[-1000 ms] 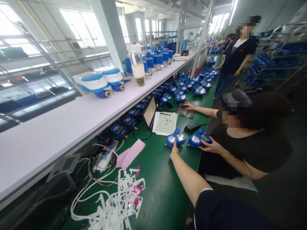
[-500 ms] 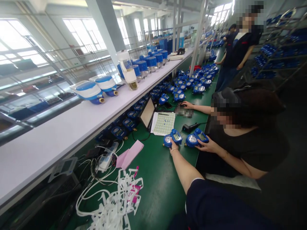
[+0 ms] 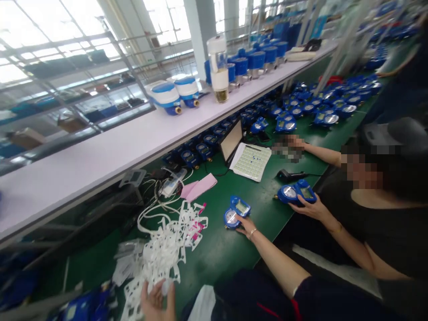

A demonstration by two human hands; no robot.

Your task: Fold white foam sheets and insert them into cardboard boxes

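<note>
My right hand (image 3: 245, 225) grips a blue water meter (image 3: 236, 210) with a round dial and a small display, over the green bench. At the bottom of the view, my left hand (image 3: 158, 301) has curled fingers, with a small translucent round piece (image 3: 166, 286) between thumb and fingers. Just beyond it lies a tangled heap of white plastic tags (image 3: 163, 249) with some pink bits. On the right, a co-worker's hand (image 3: 309, 207) holds another blue meter (image 3: 296, 192).
A black scanner (image 3: 289, 174), a printed sheet (image 3: 252, 161) and a laptop (image 3: 232, 141) are on the bench. Pink paper (image 3: 199, 186) and white cables lie left of them. Several meters fill the far bench. A white shelf (image 3: 110, 147) runs above, bearing a bottle (image 3: 219, 73).
My right hand has drawn its meter nearer to me, away from the co-worker's meter. My left hand has come into view at the bottom. The view has swung left.
</note>
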